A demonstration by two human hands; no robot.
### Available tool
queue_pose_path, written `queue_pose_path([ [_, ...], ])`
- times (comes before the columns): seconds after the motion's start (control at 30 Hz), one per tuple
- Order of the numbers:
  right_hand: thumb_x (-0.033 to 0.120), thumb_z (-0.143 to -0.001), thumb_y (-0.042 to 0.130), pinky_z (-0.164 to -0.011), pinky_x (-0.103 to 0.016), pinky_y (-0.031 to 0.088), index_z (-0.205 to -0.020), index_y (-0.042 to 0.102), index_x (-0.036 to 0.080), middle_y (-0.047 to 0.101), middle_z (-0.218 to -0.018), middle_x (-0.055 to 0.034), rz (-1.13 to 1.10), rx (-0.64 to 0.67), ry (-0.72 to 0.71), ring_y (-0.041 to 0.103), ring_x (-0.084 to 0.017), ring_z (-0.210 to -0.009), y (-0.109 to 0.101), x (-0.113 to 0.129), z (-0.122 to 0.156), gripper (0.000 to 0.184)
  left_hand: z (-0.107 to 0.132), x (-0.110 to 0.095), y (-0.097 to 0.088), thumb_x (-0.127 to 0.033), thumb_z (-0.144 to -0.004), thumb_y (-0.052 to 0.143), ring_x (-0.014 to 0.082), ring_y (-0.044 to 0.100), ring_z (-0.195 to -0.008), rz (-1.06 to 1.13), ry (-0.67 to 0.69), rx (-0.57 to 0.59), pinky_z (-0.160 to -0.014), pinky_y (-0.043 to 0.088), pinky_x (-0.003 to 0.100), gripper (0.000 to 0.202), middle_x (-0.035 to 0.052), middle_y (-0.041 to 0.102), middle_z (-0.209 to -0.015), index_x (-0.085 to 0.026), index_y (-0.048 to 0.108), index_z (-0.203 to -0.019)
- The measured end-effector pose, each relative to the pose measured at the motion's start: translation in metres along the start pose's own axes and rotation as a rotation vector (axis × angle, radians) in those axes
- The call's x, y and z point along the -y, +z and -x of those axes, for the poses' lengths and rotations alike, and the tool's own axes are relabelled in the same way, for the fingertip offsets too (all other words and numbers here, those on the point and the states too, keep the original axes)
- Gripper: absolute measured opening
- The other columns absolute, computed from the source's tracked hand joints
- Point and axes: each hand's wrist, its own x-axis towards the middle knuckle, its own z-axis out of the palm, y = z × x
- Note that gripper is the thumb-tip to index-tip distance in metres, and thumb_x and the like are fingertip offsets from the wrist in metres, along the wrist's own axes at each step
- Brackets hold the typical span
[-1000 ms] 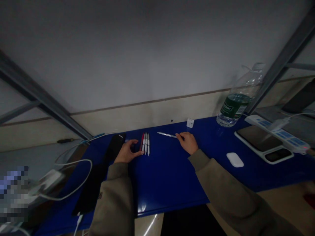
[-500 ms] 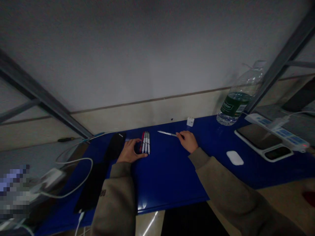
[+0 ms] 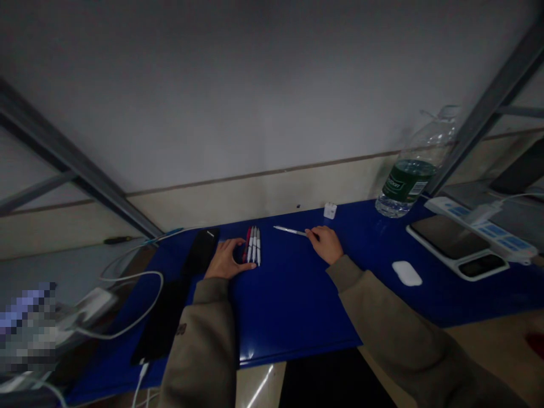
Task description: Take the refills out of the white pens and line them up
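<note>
A row of pens (image 3: 254,246), one red and the others white, lies side by side on the blue table top (image 3: 293,306). My left hand (image 3: 227,259) curls round the left side of that row, thumb and fingers touching the pens. A single white pen (image 3: 289,231) lies a little to the right, pointing left. My right hand (image 3: 325,243) rests on the table with its fingers closed on the near end of that pen.
A black flat case (image 3: 199,252) and white cables (image 3: 127,300) lie to the left. At the right stand a water bottle (image 3: 410,173), a white charger plug (image 3: 330,211), a white mouse (image 3: 407,273), phones on a tray (image 3: 457,243) and a power strip (image 3: 484,229).
My left hand has slid closer to the row of pens and closed round its left side. The right hand has stayed on the single pen.
</note>
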Motion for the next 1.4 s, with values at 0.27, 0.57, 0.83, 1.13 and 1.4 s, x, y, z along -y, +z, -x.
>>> queue_pose_path([
  [0.27,0.036,-0.094,0.039,-0.07,-0.03,0.036,-0.065,0.059,0.02,0.06,-0.066,-0.0046,-0.011,0.021,-0.002,0.054,-0.018,-0.069,-0.001,0.001,0.0,0.039,-0.001,-0.001,-0.001,-0.059,-0.054,0.075,0.0281,0.05,-0.102,0.022,0.008,0.0,-0.092,0.038,0.043,0.071,0.0065,0.057,-0.113,-0.025,0.055,-0.113],
  [0.57,0.036,-0.094,0.038,-0.069,-0.03,0.036,-0.067,0.061,0.02,0.06,-0.066,-0.0045,-0.006,0.028,-0.014,0.054,-0.018,-0.07,0.002,0.0,0.0,0.039,-0.001,-0.003,-0.001,-0.059,-0.055,0.074,0.0272,0.051,-0.101,0.036,0.014,0.007,-0.091,0.039,0.043,0.07,0.0061,0.057,-0.111,-0.025,0.054,-0.113],
  [0.83,0.035,-0.094,0.04,-0.067,-0.029,0.035,-0.063,0.057,0.019,0.059,-0.066,-0.0036,-0.008,0.013,-0.015,0.053,-0.017,-0.067,-0.001,0.001,0.0,0.038,-0.002,-0.003,-0.001,-0.055,-0.08,0.053,0.023,0.054,-0.095,0.142,-0.067,0.003,-0.087,0.042,0.038,0.044,0.005,0.061,-0.097,-0.021,0.056,-0.108],
  [1.13,0.036,-0.094,0.039,-0.068,-0.03,0.036,-0.067,0.06,0.02,0.059,-0.067,-0.0047,-0.027,0.022,0.0,0.053,-0.018,-0.068,-0.001,0.003,0.0,0.038,-0.002,-0.006,-0.002,-0.048,-0.093,0.027,0.0202,0.053,-0.099,0.254,-0.129,-0.016,-0.093,0.039,0.037,0.042,0.0012,0.064,-0.101,-0.025,0.058,-0.107],
  [1.4,0.033,-0.091,0.046,-0.081,-0.034,0.038,-0.09,0.067,0.02,0.058,-0.089,-0.0089,-0.019,-0.041,-0.004,0.05,-0.022,-0.088,0.0,0.0,0.002,0.025,-0.003,-0.013,-0.008,-0.047,-0.095,0.021,0.0201,0.055,-0.094,0.249,-0.149,-0.09,-0.09,0.041,0.037,0.048,0.0038,0.064,-0.095,-0.021,0.06,-0.103],
])
